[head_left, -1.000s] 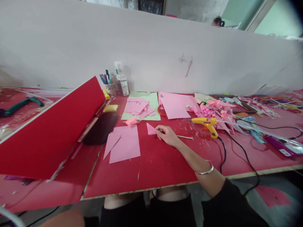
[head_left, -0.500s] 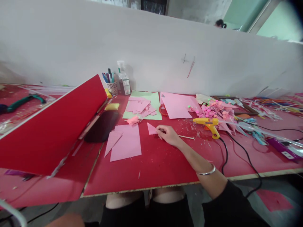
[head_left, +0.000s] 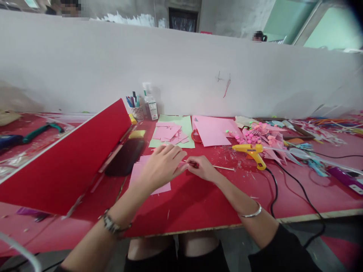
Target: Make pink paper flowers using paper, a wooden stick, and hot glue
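Note:
My left hand (head_left: 166,162) is over the pink sheets (head_left: 161,187), fingers stretched out and apart. Its thumb points at my right hand (head_left: 202,168), and the two almost meet. The fingers of my right hand are pinched at the spot where they held a small pink paper triangle a moment ago; my left hand now hides most of that paper. A thin pale stick (head_left: 224,167) lies on the red table just right of my right hand. Beyond the hands, cut pink paper pieces (head_left: 168,132) rest on a green sheet (head_left: 157,142).
A yellow glue gun (head_left: 252,150) with a black cord lies to the right, before a pile of pink decorations (head_left: 263,132). At left are a dark phone-like slab (head_left: 124,156) and a leaning red board (head_left: 73,155). A pen cup (head_left: 137,112) and bottle (head_left: 151,105) stand behind.
My left hand has come in from the lower left, over the pink sheets and up to my right hand. The pink triangle is now mostly covered. The camera view has tilted slightly upward.

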### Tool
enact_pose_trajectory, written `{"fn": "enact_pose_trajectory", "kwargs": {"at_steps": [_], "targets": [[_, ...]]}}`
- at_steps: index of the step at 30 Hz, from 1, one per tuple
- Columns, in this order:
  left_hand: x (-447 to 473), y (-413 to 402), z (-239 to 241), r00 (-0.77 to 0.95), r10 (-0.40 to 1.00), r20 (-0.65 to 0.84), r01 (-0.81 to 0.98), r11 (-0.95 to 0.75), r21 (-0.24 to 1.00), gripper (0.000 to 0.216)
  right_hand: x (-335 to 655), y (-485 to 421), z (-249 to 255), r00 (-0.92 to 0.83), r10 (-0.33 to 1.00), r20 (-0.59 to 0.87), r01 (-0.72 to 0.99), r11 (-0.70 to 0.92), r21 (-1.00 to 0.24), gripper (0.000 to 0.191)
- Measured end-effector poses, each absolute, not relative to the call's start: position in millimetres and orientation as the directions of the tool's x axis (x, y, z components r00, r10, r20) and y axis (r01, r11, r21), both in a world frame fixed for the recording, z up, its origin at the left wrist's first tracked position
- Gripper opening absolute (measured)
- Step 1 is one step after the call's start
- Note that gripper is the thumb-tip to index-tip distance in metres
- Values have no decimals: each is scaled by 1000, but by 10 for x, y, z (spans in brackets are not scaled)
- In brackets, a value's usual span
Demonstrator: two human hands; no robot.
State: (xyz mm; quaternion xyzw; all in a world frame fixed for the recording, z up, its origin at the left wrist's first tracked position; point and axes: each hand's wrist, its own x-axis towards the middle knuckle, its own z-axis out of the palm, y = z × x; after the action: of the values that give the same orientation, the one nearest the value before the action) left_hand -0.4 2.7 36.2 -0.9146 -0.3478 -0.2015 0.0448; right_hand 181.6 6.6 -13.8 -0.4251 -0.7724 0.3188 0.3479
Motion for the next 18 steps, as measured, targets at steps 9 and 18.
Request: {"fn": "enact_pose_trajectory", "kwargs": {"at_steps": [9, 18], "targets": [[126, 268, -90, 679, 674, 292, 619, -739, 266, 31, 1753, 84, -178, -287, 924, 254, 270, 332, -904, 22], [224, 111, -129, 485, 852, 198, 582, -483, 654, 25, 1696, 83, -261, -256, 951, 171, 249, 236, -939, 36]]}}
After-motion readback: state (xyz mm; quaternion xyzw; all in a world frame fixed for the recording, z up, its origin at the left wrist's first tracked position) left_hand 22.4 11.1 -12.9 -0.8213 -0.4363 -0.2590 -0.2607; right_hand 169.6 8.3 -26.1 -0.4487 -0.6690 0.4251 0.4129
